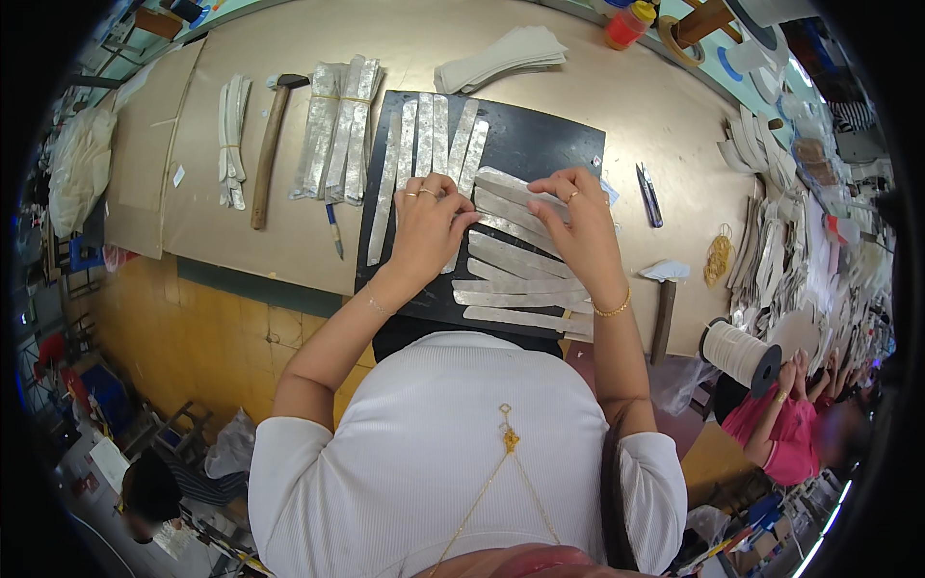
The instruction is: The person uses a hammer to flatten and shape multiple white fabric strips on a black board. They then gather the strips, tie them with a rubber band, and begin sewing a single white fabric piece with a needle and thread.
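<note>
On a black board [540,130] lie two groups of flat silvery-grey strips: upright strips [424,130] at its left and roughly sideways strips [506,252] at its right. My left hand [424,231] is between the groups, its thumb and forefinger closed at the left end of a sideways strip [515,231]. Over the right group hangs my right hand [583,226], with thumb and forefinger apart above the upper strips [506,183]. Nothing shows between those two fingertips. The right ends of several strips are hidden under this hand and forearm.
Left of the board are banded strip bundles [337,125], a hammer [273,144] and a blue-handled brush [334,231]. Pale pieces [501,60] are stacked behind. Snips [649,196], another hammer [665,313] and a thread spool [737,354] are at right. A co-worker in pink [771,429] is farther right.
</note>
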A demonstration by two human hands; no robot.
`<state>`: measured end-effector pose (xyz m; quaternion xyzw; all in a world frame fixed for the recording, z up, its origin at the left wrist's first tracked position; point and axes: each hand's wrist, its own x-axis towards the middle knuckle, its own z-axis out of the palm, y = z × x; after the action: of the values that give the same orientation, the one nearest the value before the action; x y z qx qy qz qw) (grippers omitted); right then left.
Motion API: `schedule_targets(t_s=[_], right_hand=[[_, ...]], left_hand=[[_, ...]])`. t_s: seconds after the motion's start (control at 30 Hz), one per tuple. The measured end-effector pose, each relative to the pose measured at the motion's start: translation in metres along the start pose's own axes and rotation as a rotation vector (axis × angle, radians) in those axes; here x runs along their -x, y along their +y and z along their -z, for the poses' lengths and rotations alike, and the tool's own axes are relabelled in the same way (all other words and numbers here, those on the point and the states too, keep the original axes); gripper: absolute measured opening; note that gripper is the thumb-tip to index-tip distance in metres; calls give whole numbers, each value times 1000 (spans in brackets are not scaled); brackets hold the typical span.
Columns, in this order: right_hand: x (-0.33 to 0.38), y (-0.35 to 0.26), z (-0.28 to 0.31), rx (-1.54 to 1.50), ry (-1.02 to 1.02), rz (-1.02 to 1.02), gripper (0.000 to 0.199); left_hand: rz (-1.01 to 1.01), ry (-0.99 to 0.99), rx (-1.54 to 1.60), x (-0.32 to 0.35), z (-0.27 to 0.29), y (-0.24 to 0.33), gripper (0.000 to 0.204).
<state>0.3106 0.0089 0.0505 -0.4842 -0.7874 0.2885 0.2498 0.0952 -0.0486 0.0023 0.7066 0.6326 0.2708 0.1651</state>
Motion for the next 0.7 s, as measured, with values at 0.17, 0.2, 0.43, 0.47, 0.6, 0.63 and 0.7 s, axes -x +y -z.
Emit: schedule_targets(t_s=[0.17,0.2,0.43,0.47,0.6,0.63,0.7], right_hand=[[19,-5,2,-79,-20,-9,15],[22,-5,2,-93,-34,-19,15],[49,1,-13,48,-138,83,17],[51,0,-17,69,-138,78,19],[56,-8,-25,184,-145,55,27],[59,-10,-24,221,-147,37,29],[64,-11,-26,267,-136,-4,30]], left_hand=[[37,-11,111,0,7,-2,8],[28,18,158,1,10,-6,7],[245,47,260,13,56,-11,14],[184,34,186,12,56,-10,15],[-37,29,109,-2,15,4,19],[-30,7,94,-4,11,4,18],[-16,-38,66,-6,4,5,16]])
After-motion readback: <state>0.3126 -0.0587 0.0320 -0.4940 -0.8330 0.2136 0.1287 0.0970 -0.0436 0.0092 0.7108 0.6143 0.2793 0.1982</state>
